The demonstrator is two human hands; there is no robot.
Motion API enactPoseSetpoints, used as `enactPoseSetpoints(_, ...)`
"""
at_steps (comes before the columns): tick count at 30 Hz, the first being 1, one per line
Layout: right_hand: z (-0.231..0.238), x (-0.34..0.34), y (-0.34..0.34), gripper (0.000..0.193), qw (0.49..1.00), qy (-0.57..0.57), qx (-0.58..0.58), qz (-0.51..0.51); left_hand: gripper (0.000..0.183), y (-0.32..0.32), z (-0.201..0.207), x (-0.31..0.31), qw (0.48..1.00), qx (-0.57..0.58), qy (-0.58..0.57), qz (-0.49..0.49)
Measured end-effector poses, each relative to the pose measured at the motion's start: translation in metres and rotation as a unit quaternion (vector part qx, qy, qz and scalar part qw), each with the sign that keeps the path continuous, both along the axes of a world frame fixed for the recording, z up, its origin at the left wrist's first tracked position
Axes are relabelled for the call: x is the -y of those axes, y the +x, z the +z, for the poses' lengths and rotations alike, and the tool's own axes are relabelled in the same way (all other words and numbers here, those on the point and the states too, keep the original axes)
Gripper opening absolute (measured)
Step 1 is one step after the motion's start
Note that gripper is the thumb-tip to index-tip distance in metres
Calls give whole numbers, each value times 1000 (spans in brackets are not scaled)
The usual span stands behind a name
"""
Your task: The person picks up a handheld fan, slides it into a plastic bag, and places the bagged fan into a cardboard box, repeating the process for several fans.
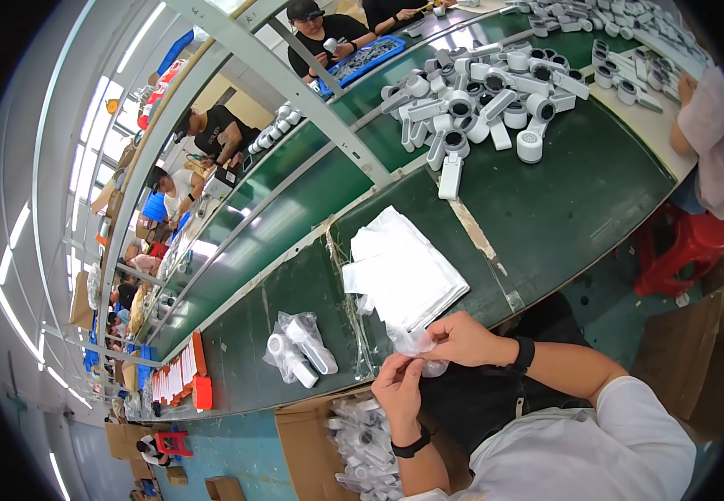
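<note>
Left hand: we have it narrowed to a pinch on a thin clear plastic bag
Right hand: pinched on the same film, just beside the left
Bag in hand: between our fingertips, near the edge of the dark green smooth worktable; whether anything is inside, we cannot tell
Tearing: if our two pinches pull unevenly, we think the film could split
Clinging: should its layers stick, we might part the wrong fold (clear film hides its own edges)
Stack: our right forearm, brushing the loose flat white plastic sheets, could fan them out
Bagged pair: a sweep of our left arm could knock the two white long-handled devices in clear bags toward the open brown cardboard box
Heap: the loosely piled white round-headed devices could slide if one were pulled from low down
</note>
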State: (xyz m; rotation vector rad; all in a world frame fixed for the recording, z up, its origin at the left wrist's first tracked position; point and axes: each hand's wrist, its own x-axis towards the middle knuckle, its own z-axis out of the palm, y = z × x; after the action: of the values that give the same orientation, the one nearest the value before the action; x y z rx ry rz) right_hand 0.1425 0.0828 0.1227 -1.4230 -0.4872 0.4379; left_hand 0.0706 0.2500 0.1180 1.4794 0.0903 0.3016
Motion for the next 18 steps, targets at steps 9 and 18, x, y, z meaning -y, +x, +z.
enactPoseSetpoints(9, 10, 0, 0, 11, 971, 145, -188, 16, 13, 4, -8, -4, 996, 2, -57, 71)
enactPoseSetpoints(18, -2, -15, -19, 14, 981, 153, -121, -2, 16, -6, -1, 2, 994, 42, -71, 72)
